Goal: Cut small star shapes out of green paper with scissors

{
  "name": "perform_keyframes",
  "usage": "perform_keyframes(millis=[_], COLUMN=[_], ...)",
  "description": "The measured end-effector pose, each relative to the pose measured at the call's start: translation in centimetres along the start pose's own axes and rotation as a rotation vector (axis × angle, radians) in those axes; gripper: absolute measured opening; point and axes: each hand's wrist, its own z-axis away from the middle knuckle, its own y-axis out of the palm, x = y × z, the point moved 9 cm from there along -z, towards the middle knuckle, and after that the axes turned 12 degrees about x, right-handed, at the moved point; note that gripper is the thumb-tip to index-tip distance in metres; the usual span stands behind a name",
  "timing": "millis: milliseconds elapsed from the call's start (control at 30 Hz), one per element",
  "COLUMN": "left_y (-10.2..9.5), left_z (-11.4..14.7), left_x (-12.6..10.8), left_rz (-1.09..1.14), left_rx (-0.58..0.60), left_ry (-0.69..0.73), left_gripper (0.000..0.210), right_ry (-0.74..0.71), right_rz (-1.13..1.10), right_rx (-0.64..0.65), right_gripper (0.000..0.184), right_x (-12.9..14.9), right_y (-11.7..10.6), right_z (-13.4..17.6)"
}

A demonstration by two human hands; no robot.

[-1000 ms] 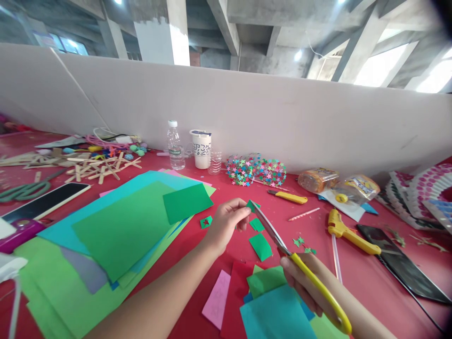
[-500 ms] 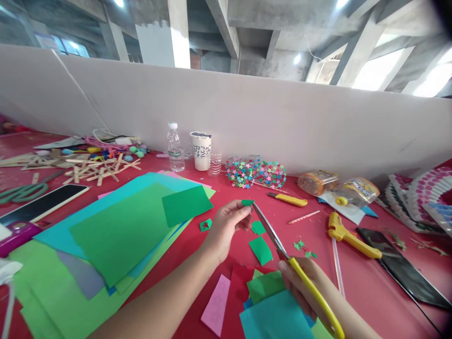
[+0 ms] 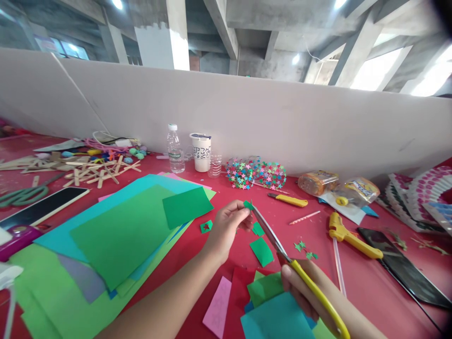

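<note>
My left hand (image 3: 229, 230) pinches a small piece of green paper (image 3: 248, 205) between thumb and fingertips above the red table. The yellow-handled scissors (image 3: 270, 230) are gripped in my right hand (image 3: 303, 287), their blade tips meeting the edge of that paper. Below the blades lie a green paper square (image 3: 261, 251) and a smaller green piece (image 3: 258, 229). Several cut green stars (image 3: 300, 246) rest to the right of the scissors. A green scrap with a star-shaped hole (image 3: 206, 227) sits left of my left hand.
Large coloured sheets (image 3: 120, 230) cover the left, beside a phone (image 3: 42, 207). Nearer me is a stack of blue and green paper (image 3: 277, 315). On the right lie a yellow glue gun (image 3: 353, 238), a utility knife (image 3: 291, 200) and plastic bottles (image 3: 318, 182). A water bottle (image 3: 175, 150) stands by the partition.
The small green paper has turned and tilted slightly in my left fingers. The scissors' handle has swung a little to the right and down, with the tips still at the paper.
</note>
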Motion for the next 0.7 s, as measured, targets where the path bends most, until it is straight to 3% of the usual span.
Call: perform_keyframes(millis=[700], left_y=[0.27], left_z=[-0.15], left_x=[0.46], left_rz=[0.076], left_rx=[0.034], left_ry=[-0.008], left_gripper=[0.011], right_ry=[-0.018], right_rz=[-0.018], right_rx=[0.040], right_gripper=[0.059], right_x=[0.69], right_y=[0.15], right_z=[0.36])
